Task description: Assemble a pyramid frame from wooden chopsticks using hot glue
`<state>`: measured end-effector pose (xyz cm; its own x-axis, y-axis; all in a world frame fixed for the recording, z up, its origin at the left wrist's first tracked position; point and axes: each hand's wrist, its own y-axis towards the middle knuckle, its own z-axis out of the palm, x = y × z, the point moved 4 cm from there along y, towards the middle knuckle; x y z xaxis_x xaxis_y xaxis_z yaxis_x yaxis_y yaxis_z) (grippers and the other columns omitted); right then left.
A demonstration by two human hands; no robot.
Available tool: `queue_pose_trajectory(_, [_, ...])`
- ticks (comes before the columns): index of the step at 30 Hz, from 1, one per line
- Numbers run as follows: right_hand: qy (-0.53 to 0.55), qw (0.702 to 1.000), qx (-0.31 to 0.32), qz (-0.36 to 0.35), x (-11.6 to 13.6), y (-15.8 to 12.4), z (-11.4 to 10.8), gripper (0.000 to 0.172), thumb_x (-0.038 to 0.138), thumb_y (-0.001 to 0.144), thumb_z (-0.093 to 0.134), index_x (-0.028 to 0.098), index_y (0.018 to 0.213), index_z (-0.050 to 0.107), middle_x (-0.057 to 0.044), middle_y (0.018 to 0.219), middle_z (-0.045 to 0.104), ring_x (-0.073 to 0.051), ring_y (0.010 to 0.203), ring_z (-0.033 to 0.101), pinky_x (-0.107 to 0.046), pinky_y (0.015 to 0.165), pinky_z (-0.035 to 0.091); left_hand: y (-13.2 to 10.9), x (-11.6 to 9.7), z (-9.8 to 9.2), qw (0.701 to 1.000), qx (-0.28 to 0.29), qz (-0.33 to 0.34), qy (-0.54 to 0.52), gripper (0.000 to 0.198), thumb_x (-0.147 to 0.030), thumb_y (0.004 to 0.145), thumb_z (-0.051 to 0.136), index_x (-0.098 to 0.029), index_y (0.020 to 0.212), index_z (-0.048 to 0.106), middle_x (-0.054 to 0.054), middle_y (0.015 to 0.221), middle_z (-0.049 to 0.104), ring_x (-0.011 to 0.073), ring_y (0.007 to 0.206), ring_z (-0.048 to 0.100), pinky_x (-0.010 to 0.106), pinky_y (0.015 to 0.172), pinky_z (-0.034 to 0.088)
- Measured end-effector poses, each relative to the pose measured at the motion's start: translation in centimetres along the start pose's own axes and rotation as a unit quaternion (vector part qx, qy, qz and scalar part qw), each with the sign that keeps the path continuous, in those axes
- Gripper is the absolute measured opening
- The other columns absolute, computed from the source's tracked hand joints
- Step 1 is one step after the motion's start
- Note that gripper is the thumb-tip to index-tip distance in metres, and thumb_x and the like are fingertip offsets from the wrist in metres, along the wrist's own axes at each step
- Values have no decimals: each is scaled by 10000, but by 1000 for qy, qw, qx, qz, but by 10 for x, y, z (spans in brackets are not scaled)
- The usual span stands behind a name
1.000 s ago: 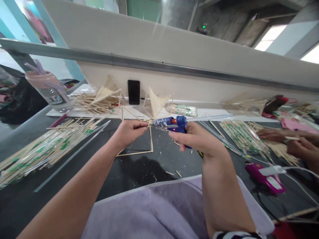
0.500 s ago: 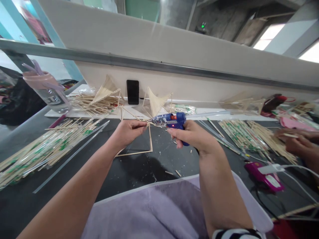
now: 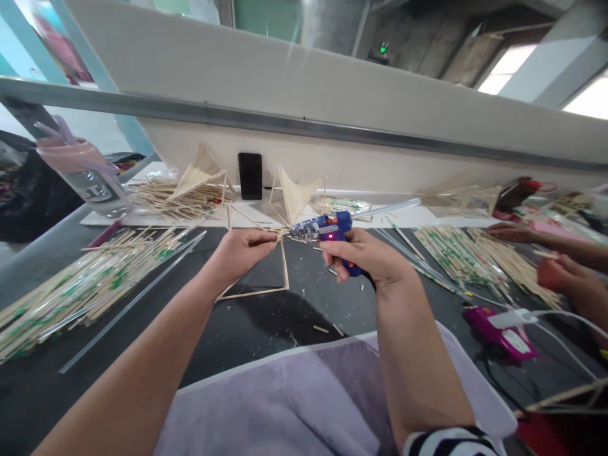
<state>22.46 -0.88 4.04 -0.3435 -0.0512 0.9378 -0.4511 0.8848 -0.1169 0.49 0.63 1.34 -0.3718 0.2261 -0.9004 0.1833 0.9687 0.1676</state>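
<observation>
Cloth, lavender, lies at near edge of the dark tabletop; stick scrap just beyond. Magenta box sits toward right edge. Stick frame stands mid-surface, partly hidden by left hand, whose thumb and fingers pinch together on thin sticks at its upper part. Right hand wraps grip of blue glue gun; red light glows, nozzle near left fingertips. Cannot tell if nozzle touches sticks. Left edge holds wrapped bundle; toward right edge, second bundle, co-worker's hand farther right. Far edge carries loose stick pile, upright phone, curved stick model. Bottle stands at far left corner.
</observation>
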Motion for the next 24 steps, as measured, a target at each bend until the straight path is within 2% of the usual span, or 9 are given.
queue_pose_trajectory(3, [29, 999, -5, -23, 3, -6, -3, 291, 418, 787, 585, 142, 699, 608, 20, 459, 540, -93, 408, 520, -216, 471, 433, 0, -3, 0, 1000, -8, 1, 14, 319, -347, 705, 651, -176, 964, 720, 44, 935, 727, 210, 868, 657, 278, 797, 509])
queue_pose_trajectory(8, [106, 989, -24, -102, 3, -4, -4, 229, 370, 793, 567, 149, 778, 622, 28, 485, 519, -90, 408, 478, -236, 468, 434, 0, -5, -2, 999, -22, -15, 39, 311, -335, 691, 665, -178, 953, 725, 45, 939, 727, 207, 865, 660, 271, 803, 506])
queue_pose_trajectory(13, [123, 980, 46, -148, 1, 5, 6, 162, 319, 745, 615, 162, 779, 590, 39, 510, 512, -89, 413, 466, -247, 471, 428, 0, -3, -1, 999, -17, -18, 29, 324, -361, 694, 664, -182, 957, 724, 45, 919, 731, 209, 841, 662, 268, 773, 511])
queue_pose_trajectory(15, [142, 975, 51, -165, 3, 7, 9, 152, 311, 740, 615, 166, 751, 572, 34, 543, 522, -77, 408, 445, -247, 474, 424, 0, -2, -1, 999, -17, -16, 25, 332, -372, 693, 664, -176, 954, 725, 47, 910, 732, 214, 840, 661, 270, 765, 513])
queue_pose_trajectory(20, [157, 965, -97, -189, -3, 25, 19, 142, 292, 718, 636, 182, 758, 555, 27, 592, 556, -102, 515, 516, -256, 571, 439, 1, 0, 0, 1000, -11, -5, 1, 315, -369, 697, 662, -183, 942, 727, 39, 908, 732, 212, 850, 661, 266, 763, 517])
queue_pose_trajectory(22, [168, 962, -128, -173, -10, 36, 30, 136, 292, 717, 624, 184, 756, 552, 36, 548, 548, -103, 493, 507, -245, 544, 422, 2, 0, 1, 1000, -6, 2, -4, 313, -376, 696, 664, -189, 939, 728, 39, 907, 732, 215, 845, 663, 274, 760, 520])
queue_pose_trajectory(24, [201, 961, -125, -143, -18, 46, 42, 137, 294, 710, 618, 185, 737, 539, 42, 515, 541, -100, 463, 493, -239, 513, 417, 2, 0, 1, 1000, -5, -1, -8, 317, -379, 693, 670, -189, 941, 726, 40, 889, 734, 213, 825, 667, 274, 742, 526])
